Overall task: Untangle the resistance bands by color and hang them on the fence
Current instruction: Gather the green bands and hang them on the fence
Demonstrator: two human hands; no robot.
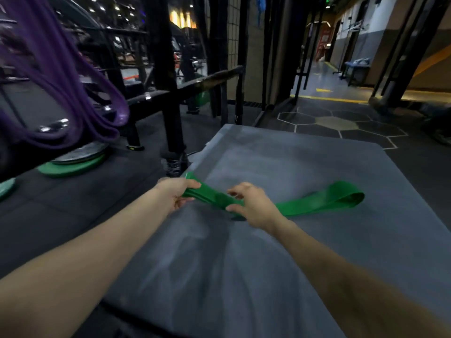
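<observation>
Left hand (179,192) grips the green band (314,203) at its nine-o'clock end; right hand (251,207) pinches mid-length, likely straightening it. Its three-o'clock loop lies on the mat (268,264). Purple bands (73,93) hang at ten o'clock.

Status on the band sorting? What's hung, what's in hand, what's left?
Looks done: purple bands already hang in a bunch at upper left, though what they hang from is out of view. In hand: a green band held over the grey mat, left hand gripping one end, right hand pinching it mid-length. Left: hanging the green one. No other loose bands are visible.
</observation>
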